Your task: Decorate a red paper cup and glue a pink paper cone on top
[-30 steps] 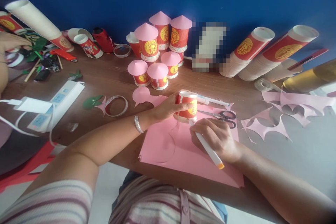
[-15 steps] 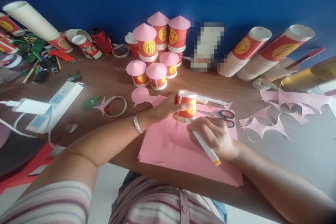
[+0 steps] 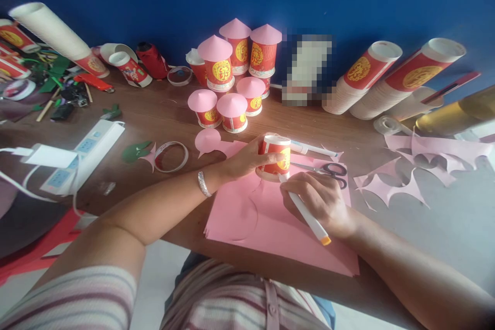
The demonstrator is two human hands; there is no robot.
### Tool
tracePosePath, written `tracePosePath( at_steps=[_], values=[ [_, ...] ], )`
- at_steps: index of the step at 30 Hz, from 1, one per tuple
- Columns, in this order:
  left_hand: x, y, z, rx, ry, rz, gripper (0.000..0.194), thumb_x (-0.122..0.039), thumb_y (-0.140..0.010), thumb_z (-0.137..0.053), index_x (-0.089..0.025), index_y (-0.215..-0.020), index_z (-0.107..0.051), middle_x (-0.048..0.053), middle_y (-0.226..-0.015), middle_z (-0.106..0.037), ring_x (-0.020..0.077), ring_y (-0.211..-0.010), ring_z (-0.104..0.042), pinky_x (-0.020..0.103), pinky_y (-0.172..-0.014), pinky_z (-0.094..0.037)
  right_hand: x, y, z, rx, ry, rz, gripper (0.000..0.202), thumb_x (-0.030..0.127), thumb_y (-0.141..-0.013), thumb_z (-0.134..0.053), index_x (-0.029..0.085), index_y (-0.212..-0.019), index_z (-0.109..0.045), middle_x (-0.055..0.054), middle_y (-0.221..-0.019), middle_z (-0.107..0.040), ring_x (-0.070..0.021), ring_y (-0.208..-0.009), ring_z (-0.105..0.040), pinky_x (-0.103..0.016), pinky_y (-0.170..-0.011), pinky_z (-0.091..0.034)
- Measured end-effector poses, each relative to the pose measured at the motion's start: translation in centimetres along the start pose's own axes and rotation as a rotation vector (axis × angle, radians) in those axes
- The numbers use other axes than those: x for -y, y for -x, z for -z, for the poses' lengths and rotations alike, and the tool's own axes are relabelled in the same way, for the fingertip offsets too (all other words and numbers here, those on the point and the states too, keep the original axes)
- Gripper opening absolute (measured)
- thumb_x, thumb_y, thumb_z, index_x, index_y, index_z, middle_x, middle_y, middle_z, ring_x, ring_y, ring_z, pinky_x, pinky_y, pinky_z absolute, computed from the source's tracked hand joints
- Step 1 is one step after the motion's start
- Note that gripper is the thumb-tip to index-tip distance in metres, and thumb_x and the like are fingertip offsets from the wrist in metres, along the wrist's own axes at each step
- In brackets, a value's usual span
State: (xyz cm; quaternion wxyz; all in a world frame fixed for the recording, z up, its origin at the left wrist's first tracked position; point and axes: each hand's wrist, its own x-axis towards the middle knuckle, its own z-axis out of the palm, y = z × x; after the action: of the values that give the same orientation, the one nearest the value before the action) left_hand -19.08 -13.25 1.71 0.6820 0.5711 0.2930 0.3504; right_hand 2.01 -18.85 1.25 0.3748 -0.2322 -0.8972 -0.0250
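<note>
Head view: left hand (image 3: pixel 247 159) wrapped around a red paper cup (image 3: pixel 274 167), right hand (image 3: pixel 317 198) closed on a white pen (image 3: pixel 307 214).
The cup is above the pink sheets (image 3: pixel 301 247), beside the scissors (image 3: pixel 334 169); whether the pen tip touches its lower rim, I cannot tell. Steady work likely wants the 2 hands close together, a light left grip that won't dent the wall, and gentle pen pressure.

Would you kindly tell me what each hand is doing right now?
Left hand: closed around a red paper cup.
Right hand: closed on a white pen, tip at the cup's lower edge.
</note>
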Motion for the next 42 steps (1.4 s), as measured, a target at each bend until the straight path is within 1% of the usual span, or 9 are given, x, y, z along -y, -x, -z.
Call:
tracePosePath(
  at_steps=[7,13,16,19,22,25,31,38,42],
  values=[
    [0.21,0.14,0.17,0.026,-0.031,-0.014,0.04,-0.049,-0.094,-0.076,-0.016,-0.081,-0.057,0.0,-0.079,-0.054,0.0116,-0.074,-0.048,0.026,-0.069,-0.04,0.07,0.08,0.1,0.021,0.008,0.01,0.023,-0.002,-0.093,-0.06,0.02,-0.099,-0.056,0.001,-0.078,-0.066,-0.0121,-0.062,-0.059,-0.026,-0.056,-0.048],
    [0.13,0.04,0.04,0.021,-0.006,-0.009,0.035,-0.043,-0.092,-0.078,-0.016,-0.083,-0.058,0.0,-0.08,-0.056,0.0121,-0.074,-0.051,0.026,-0.068,-0.041,-0.3,0.28,-0.12,0.047,-0.01,0.032,0.022,-0.001,-0.096,-0.061,0.019,-0.104,-0.056,0.0,-0.082,-0.067,-0.012,-0.065,-0.06,-0.026,-0.058,-0.049],
    [0.09,0.0,0.02,0.022,-0.041,-0.013,0.039,-0.047,-0.091,-0.079,-0.016,-0.08,-0.057,0.0,-0.077,-0.055,0.0122,-0.072,-0.049,0.026,-0.067,-0.041,-0.46,0.27,-0.15,0.045,-0.009,0.041,0.022,-0.001,-0.097,-0.061,0.019,-0.105,-0.056,-0.001,-0.083,-0.068,-0.0124,-0.067,-0.062,-0.026,-0.059,-0.05],
    [0.08,0.07,0.02,0.012,-0.06,-0.002,0.041,-0.051,-0.09,-0.079,-0.016,-0.081,-0.058,0.001,-0.08,-0.056,0.0132,-0.075,-0.05,0.027,-0.069,-0.041,-0.54,0.13,-0.15,0.04,0.001,0.039,0.022,-0.001,-0.097,-0.062,0.018,-0.107,-0.056,-0.001,-0.083,-0.069,-0.0122,-0.067,-0.063,-0.026,-0.059,-0.051],
    [0.06,0.19,0.01,-0.024,-0.074,0.033,0.04,-0.051,-0.089,-0.079,-0.016,-0.086,-0.059,0.001,-0.083,-0.056,0.0139,-0.078,-0.051,0.028,-0.071,-0.042,-0.53,-0.07,-0.13,0.011,0.021,0.025,0.022,0.0,-0.097,-0.062,0.019,-0.106,-0.057,-0.001,-0.081,-0.068,-0.0123,-0.066,-0.063,-0.025,-0.059,-0.05],
    [0.15,0.25,0.06,-0.024,-0.069,0.042,0.039,-0.051,-0.089,-0.078,-0.016,-0.09,-0.06,0.001,-0.084,-0.055,0.0146,-0.079,-0.051,0.028,-0.071,-0.042,-0.48,-0.22,0.01,-0.015,0.027,0.005,0.021,0.001,-0.096,-0.062,0.02,-0.105,-0.058,0.0,-0.08,-0.067,-0.0121,-0.065,-0.061,-0.025,-0.059,-0.049],
    [0.64,0.19,0.33,0.02,-0.023,0.022,0.037,-0.049,-0.09,-0.077,-0.016,-0.089,-0.059,0.002,-0.088,-0.056,0.0145,-0.082,-0.053,0.028,-0.074,-0.044,-0.4,-0.17,0.32,0.009,0.005,-0.02,0.025,-0.002,-0.094,-0.06,0.021,-0.104,-0.058,0.0,-0.079,-0.068,-0.0116,-0.065,-0.063,-0.023,-0.058,-0.048],
    [0.55,0.29,0.25,-0.023,-0.017,0.051,0.039,-0.05,-0.087,-0.079,-0.016,-0.093,-0.06,0.002,-0.089,-0.058,0.0148,-0.082,-0.054,0.028,-0.073,-0.044,-0.37,-0.01,0.2,0.01,0.0,0.0,0.025,-0.003,-0.092,-0.059,0.021,-0.101,-0.056,0.001,-0.078,-0.065,-0.0129,-0.063,-0.059,-0.025,-0.057,-0.046],
    [0.59,0.37,0.23,-0.033,-0.015,0.063,0.04,-0.051,-0.088,-0.078,-0.016,-0.094,-0.059,0.002,-0.09,-0.058,0.0144,-0.083,-0.055,0.028,-0.072,-0.044,-0.28,-0.03,0.16,0.007,-0.014,-0.005,0.026,-0.003,-0.091,-0.06,0.021,-0.101,-0.057,0.001,-0.076,-0.065,-0.0127,-0.062,-0.058,-0.025,-0.058,-0.045]
  ],
)
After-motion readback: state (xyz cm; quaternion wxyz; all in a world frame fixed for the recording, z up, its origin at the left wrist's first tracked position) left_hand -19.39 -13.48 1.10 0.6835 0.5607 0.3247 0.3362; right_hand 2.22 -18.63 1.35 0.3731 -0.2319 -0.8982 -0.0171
